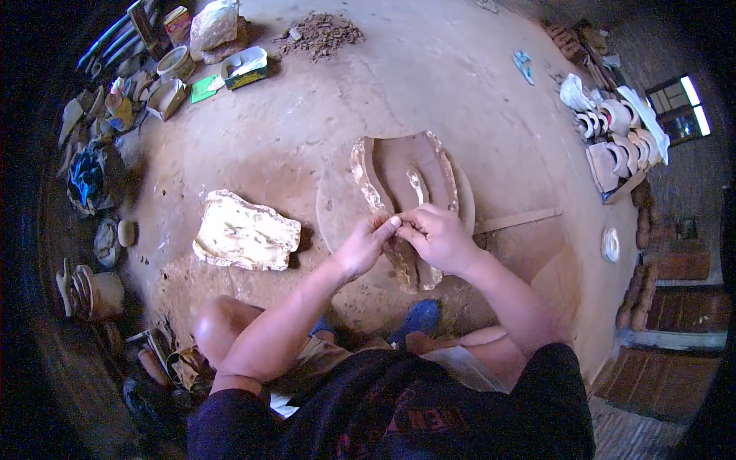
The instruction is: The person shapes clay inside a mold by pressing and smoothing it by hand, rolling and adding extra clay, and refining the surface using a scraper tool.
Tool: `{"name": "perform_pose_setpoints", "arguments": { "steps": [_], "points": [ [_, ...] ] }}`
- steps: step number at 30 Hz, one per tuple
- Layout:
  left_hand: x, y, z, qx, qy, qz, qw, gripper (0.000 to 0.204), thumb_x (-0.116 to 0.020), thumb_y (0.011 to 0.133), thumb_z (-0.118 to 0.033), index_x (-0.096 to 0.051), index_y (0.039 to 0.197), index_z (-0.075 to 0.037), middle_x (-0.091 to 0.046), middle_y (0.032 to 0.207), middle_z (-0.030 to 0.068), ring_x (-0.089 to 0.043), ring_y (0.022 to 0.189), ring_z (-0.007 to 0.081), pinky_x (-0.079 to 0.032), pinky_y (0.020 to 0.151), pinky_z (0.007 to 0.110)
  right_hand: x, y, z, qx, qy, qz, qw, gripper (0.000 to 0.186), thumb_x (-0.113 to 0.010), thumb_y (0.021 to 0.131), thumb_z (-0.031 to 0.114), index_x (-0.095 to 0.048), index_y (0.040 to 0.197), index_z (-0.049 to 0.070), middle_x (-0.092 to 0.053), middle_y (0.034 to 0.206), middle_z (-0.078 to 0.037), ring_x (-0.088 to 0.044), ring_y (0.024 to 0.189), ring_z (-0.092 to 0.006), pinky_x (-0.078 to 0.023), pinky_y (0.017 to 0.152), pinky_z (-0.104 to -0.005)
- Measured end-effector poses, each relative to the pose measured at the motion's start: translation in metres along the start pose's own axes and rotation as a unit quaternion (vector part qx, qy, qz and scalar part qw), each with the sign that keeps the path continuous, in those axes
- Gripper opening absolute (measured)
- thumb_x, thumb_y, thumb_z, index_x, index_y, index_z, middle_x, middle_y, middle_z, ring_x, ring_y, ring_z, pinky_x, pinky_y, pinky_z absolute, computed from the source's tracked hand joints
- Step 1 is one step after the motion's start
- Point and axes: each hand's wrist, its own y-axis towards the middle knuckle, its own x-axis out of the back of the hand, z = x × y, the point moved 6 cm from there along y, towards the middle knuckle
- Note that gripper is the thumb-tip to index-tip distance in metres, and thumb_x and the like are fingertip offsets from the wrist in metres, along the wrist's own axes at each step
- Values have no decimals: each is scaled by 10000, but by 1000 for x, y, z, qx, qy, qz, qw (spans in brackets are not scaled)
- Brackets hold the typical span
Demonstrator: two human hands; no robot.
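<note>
In front of me a plaster mould (446, 175) with a rough, pale rim lies on a round board (335, 201). Its hollow is lined with brown clay (392, 170), and a pale ridge runs down the middle. Over the near half of the mould, my left hand (366, 245) and my right hand (442, 239) meet, thumbs and fingers pinched together. Whatever sits between the fingertips is too small to make out. The hands cover part of the mould beneath them. A whitish plaster mould piece (247, 231) rests on the floor to the left, apart from both hands.
A flat wooden strip (520, 220) lies right of the board. Farther off are a heap of brown crumbs (322, 35) and an open box (245, 67). Curved mould pieces (625, 142) are stacked at the far right. Pots and bags crowd the left side.
</note>
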Motion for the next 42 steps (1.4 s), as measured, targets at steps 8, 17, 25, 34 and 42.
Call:
{"name": "perform_pose_setpoints", "arguments": {
  "steps": [8,17,25,34,42],
  "points": [
    [96,8,35,-245,317,-354,845,306,-471,1090,-238,-562,1097,54,-574,1035,250,-551,1007,458,-454,922,494,-10,37,-59,-86,-73,-74,991,228,-726,912,148,-737,1082,-3,-698,917,-177,-700,878,-353,-556,756,-413],
    [62,-14,55,-209,304,-293,882,339,-527,1059,-276,-536,1177,42,-549,1099,257,-548,1035,431,-437,944,500,-40,61,-62,64,-173,25,983,188,-711,885,266,-730,869,79,-646,857,-130,-630,910,-331,-516,838,-456],
    [124,23,17,-227,177,-300,909,478,-497,1085,-322,-431,1376,52,-546,1330,281,-542,1268,405,-411,1103,457,-54,90,-57,125,-226,48,965,314,-803,787,356,-662,796,76,-597,888,-117,-612,960,-328,-515,815,-480],
    [121,15,45,-233,153,-321,905,451,-587,1021,-177,-426,1372,57,-560,1310,270,-552,1264,385,-419,1107,459,-63,109,-69,-68,-183,17,981,422,-886,703,365,-672,838,27,-671,959,-185,-659,953,-382,-524,855,-495],
    [94,-17,51,-237,240,-357,871,446,-639,976,-154,-459,1329,50,-546,1234,266,-543,1188,419,-422,1054,487,-64,108,-75,-192,-146,-20,970,449,-885,692,413,-703,809,20,-734,903,-221,-718,858,-374,-552,790,-497]
  ]
}}
